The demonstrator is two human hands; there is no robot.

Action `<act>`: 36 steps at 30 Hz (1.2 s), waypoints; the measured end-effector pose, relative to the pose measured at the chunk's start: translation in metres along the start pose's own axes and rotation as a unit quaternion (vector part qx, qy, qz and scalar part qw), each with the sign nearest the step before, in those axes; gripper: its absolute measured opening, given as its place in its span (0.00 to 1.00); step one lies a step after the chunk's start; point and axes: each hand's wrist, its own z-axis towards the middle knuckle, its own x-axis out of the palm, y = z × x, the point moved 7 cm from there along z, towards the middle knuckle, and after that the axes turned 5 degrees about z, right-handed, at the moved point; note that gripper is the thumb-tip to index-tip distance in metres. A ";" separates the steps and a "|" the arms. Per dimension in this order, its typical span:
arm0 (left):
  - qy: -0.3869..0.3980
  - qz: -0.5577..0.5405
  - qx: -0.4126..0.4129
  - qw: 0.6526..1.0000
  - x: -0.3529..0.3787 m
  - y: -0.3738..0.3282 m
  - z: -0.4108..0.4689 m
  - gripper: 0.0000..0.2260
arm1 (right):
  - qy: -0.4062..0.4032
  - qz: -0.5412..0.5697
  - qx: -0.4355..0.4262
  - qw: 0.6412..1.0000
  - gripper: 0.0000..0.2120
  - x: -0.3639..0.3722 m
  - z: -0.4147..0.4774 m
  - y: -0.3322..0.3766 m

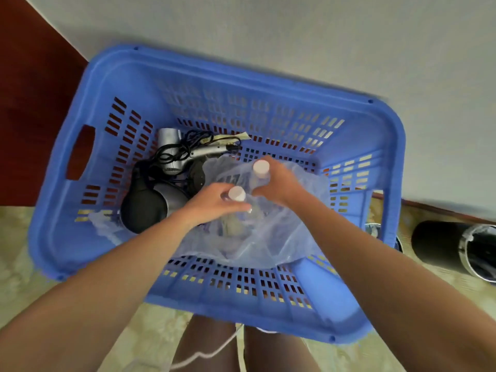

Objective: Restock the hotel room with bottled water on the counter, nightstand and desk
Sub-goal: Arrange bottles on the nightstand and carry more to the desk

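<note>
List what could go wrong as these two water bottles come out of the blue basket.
1. The plastic bag lies loose around both bottles; it may cling and lift with them.
2. The left hand grips the near bottle and the right hand the far bottle, each high near the cap; either might slip.
3. The tangled black cord lies close to the left hand and could snag.

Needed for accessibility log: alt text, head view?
Left hand grips the near water bottle, right hand the far water bottle, over a clear plastic bag in a blue basket. Hair dryers lie beside the bag.
</note>
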 end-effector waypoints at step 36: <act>0.183 -0.668 0.188 0.696 -0.055 -0.383 -0.199 0.15 | -0.268 0.795 -0.159 0.520 0.32 -0.255 -0.337 0.160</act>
